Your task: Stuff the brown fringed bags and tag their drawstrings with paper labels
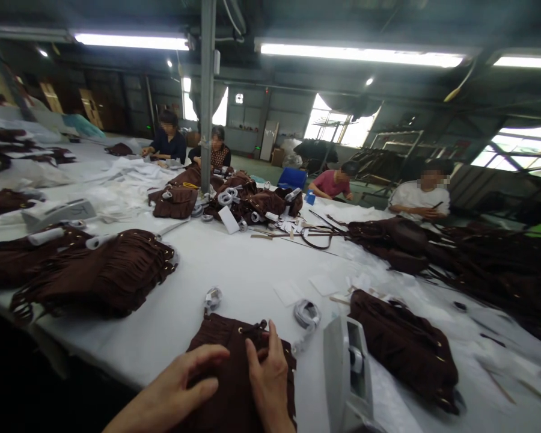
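Note:
A dark brown drawstring bag [229,373] with gold eyelets lies on the white table just in front of me. Over its left side is my left hand [180,385], thumb and fingers apart, holding nothing. My right hand [270,376] rests on or just above the bag's right side, fingers stretched toward the top edge. Close to those fingertips runs a knotted brown cord [255,328]. Beyond the bag's top left corner sits a small wrapped roll [213,297]. A larger coiled, wrapped strap [307,314] is past its right corner.
At right stand a grey tape dispenser [349,367] and another brown bag [403,349]. Fringed brown bags [103,270] lie at left. Further back, a metal post [207,102] rises by a heap of bags [256,201]. Several co-workers sit around the table's far side.

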A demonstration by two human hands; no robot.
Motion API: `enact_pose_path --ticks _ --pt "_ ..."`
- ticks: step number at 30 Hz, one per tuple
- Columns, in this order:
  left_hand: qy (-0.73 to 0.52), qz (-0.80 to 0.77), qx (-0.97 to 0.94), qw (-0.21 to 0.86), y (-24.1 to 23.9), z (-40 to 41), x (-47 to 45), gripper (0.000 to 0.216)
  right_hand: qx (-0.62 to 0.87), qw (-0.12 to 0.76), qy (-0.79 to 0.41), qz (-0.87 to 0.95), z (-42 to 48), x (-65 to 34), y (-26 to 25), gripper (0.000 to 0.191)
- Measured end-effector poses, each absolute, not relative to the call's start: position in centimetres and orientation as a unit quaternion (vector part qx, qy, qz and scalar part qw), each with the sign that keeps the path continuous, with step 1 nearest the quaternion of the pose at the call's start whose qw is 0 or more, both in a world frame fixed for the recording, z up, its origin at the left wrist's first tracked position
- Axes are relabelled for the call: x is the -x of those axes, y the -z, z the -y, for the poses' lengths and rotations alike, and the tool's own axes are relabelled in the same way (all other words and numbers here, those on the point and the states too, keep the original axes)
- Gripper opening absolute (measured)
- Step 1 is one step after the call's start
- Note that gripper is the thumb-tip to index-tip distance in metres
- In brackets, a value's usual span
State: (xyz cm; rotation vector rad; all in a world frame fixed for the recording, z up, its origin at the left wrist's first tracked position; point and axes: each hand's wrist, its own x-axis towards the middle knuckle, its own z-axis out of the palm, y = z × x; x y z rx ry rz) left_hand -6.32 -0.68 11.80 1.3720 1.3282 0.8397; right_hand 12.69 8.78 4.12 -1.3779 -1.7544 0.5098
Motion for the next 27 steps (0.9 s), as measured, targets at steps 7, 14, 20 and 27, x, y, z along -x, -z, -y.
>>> enact_pose_path --ticks 7,14,20,27 --pt "-0.462 -0.572 -0.365 0.571 -7.3 -3.9 3.6 0.052 0.443 0.439 -0.206 0.754 -8.4 -12.8 -3.2 0.031" --pt "-0.454 -0.534 -0.2 0.684 -3.3 -4.3 1.2 0.059 0.356 0.426 -0.18 0.812 -6.8 -14.7 -0.2 0.039" --pt "-0.398 -0.507 -0.256 0.721 -3.4 -5.0 0.4 0.052 0.413 0.466 -0.306 0.72 -6.6 -14.7 -1.6 0.026" --pt "-0.387 -0.463 -0.227 0.764 -3.1 -4.6 0.3 0.046 0.557 0.346 -0.548 0.52 -6.5 -15.1 -2.5 0.047"
